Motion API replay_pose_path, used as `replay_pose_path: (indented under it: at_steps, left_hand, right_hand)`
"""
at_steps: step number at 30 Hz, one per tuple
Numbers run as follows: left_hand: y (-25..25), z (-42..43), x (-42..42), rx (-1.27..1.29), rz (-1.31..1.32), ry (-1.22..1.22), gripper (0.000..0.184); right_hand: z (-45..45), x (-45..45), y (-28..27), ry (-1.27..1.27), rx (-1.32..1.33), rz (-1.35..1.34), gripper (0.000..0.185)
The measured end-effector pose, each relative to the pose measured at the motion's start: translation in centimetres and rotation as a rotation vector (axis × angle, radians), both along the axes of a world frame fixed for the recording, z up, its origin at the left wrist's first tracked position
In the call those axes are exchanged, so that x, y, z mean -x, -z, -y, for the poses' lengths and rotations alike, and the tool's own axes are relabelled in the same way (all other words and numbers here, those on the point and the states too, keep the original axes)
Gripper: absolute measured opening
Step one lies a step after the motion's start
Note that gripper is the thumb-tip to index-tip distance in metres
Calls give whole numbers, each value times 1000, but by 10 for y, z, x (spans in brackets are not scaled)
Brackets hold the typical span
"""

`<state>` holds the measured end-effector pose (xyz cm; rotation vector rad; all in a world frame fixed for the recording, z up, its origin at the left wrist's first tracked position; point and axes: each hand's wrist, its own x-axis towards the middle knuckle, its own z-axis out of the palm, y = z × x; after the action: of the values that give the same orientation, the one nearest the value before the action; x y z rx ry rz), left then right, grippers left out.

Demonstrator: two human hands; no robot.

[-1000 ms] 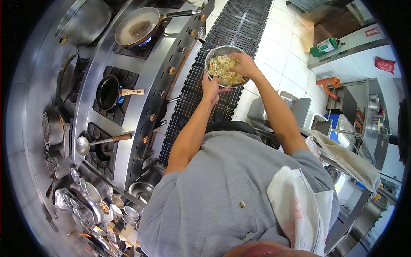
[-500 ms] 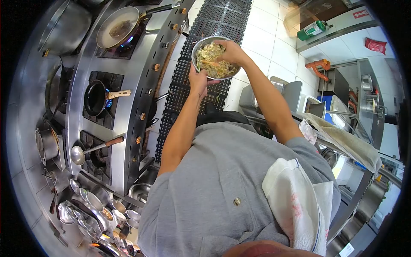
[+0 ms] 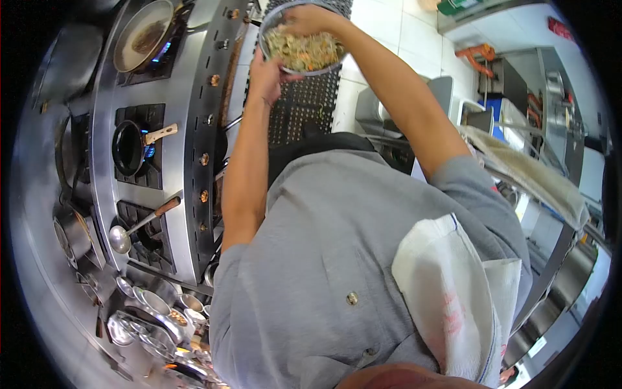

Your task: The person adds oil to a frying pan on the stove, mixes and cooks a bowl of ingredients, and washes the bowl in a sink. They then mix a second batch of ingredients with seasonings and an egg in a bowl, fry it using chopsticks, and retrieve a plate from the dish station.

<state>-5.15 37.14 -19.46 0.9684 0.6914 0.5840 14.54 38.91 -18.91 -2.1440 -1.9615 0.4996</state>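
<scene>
My left hand (image 3: 267, 76) is closed on the near left rim of a round metal bowl (image 3: 324, 70), thumb up along the side. Shredded vegetables (image 3: 301, 53), pale green and yellow with orange bits, fill much of the bowl. My right hand (image 3: 306, 21) reaches into the bowl's far side, touching the mix. Its fingers are blurred and partly buried, so their grip does not show. The bowl is held in front of my body, above a black perforated floor mat (image 3: 303, 107).
To the left runs a stove (image 3: 175, 139) with lit burners under a large pan (image 3: 144, 37) and a small black frying pan (image 3: 129, 148). A ladle (image 3: 121, 238) lies over another burner. Pots and bowls crowd the lower left. A rail with a cloth (image 3: 538, 172) stands at right.
The bowl and both hands sit higher and further left in view, as the whole scene has shifted. My right hand has moved from the bowl's right side to its far left part.
</scene>
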Motion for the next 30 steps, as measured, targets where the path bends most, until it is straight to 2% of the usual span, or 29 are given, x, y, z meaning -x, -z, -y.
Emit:
replay_pose_path:
  at_steps: [3,5,6,7,9,10,11,13,14,15,17,18,19,21,22,24,25,27,28,29,30]
  left_hand:
    - [-12,-29,-7,-43,43,32,50]
    - [-16,-42,0,-69,53,64,48]
    - [-19,-43,3,-80,34,75,49]
    - [-20,-45,5,-83,30,68,49]
    - [-20,-40,3,-65,81,-35,48]
    - [-27,-33,1,-117,85,-75,48]
    - [-28,-25,-2,-118,85,-76,48]
    - [-31,-11,-12,-198,93,-144,55]
    - [-34,3,-14,-153,70,-183,56]
    - [-30,8,-14,-154,65,-183,56]
    - [-15,16,-7,-83,19,-151,54]
    - [-14,17,-6,-20,-4,-136,53]
    - [-7,16,-5,-25,2,-139,53]
    - [9,14,-3,27,57,-174,53]
    - [10,12,-2,18,67,-175,55]
    - [8,15,-1,22,59,-232,58]
    - [6,21,-1,32,42,-278,62]
    - [3,34,-8,-7,75,-277,65]
    - [3,41,-13,-19,63,-281,66]
    - [2,44,-14,-31,51,-283,66]
    - [-4,44,-10,-6,-17,-248,58]
  right_hand:
    - [-1,30,-17,19,-37,-109,47]
    - [0,31,-5,-283,-246,220,46]
    - [-1,25,-30,-425,-77,132,41]
    - [-11,18,-40,-432,-82,130,41]
    - [-28,-1,-42,-622,191,175,73]
    - [6,2,-59,-296,-22,153,78]
    - [16,16,-59,-296,-24,153,78]
    - [26,44,-55,148,-193,-152,76]
    - [33,61,-72,400,-128,-293,66]
    - [27,56,-64,400,-128,-298,66]
    - [6,37,-25,275,-139,-80,57]
    - [0,39,1,314,-138,63,42]
    - [4,43,4,311,-145,68,42]
    - [16,48,6,-74,-119,17,51]
    - [25,43,4,-82,-125,25,51]
    - [43,29,1,8,-214,-244,58]
    - [41,33,15,-1,-217,-244,58]
    - [37,52,28,582,-241,-421,64]
    - [36,59,22,679,-181,-383,70]
    - [36,52,12,679,-189,-385,70]
    - [39,40,5,601,-120,-483,69]
